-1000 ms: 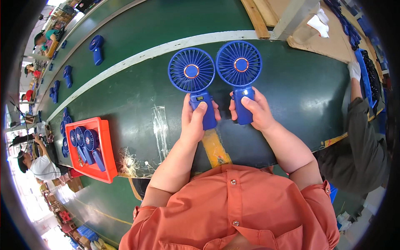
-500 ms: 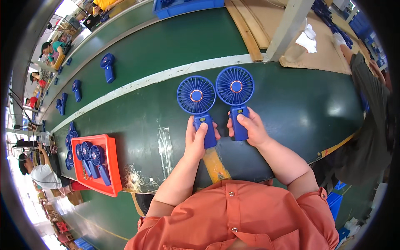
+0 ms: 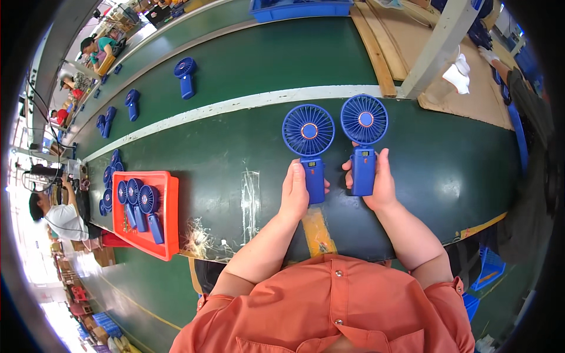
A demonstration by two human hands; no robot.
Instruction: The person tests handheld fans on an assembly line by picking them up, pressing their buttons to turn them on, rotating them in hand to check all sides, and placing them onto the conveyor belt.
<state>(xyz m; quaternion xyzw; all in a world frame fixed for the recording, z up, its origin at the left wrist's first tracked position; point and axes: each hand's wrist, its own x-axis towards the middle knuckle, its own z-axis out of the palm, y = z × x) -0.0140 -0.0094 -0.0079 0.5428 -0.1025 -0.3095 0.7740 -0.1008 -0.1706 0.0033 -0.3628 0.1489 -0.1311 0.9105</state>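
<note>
Here we had left fan (image 3: 309, 142) and right fan (image 3: 365, 136), just apart over green bench (image 3: 212, 153), heads away from us. Left hand (image 3: 296, 187) wrapped left fan's handle; right hand (image 3: 382, 183) gripped right fan's handle, thumb along outer edge. Good holding, we reckoned, meant thumbs off displays (image 3: 312, 165), fingers clear of grilles (image 3: 294, 130), faces turned squarely our way. And looks? Blue bodies, round spoked heads, copper-ringed hubs (image 3: 366, 119), lit digits, small red mark below. Red tray (image 3: 172, 212) sat leftward, more blue fans (image 3: 140, 218) inside.
</note>
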